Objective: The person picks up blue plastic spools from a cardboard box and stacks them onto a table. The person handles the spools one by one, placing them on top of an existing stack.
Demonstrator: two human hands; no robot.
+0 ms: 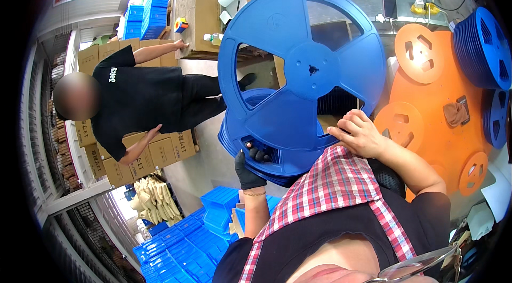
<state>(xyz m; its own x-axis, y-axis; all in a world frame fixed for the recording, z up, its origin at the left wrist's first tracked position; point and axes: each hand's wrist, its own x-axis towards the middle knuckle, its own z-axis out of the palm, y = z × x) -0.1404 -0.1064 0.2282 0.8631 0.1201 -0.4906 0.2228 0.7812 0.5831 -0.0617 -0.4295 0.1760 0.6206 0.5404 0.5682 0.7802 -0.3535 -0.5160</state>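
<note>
Head view: we observe the top reel (272,24), blue, directly before the person's torso, overlapping the lower reels (227,139). We note the bare right hand (358,132) clamped on the top reel's near rim, and the gloved left hand (252,168) with fingers bent at the lower reels' edge, though we cannot tell how firmly they close. To the right we record orange discs (420,51) and, at left, a co-worker (141,88) standing beside cartons (164,151).

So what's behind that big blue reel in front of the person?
Behind the big blue reel, more blue reels show past its lower-left edge, and another person's shoe shows through its left opening. Its solid parts cover the rest, so I can't count the reels.
</note>
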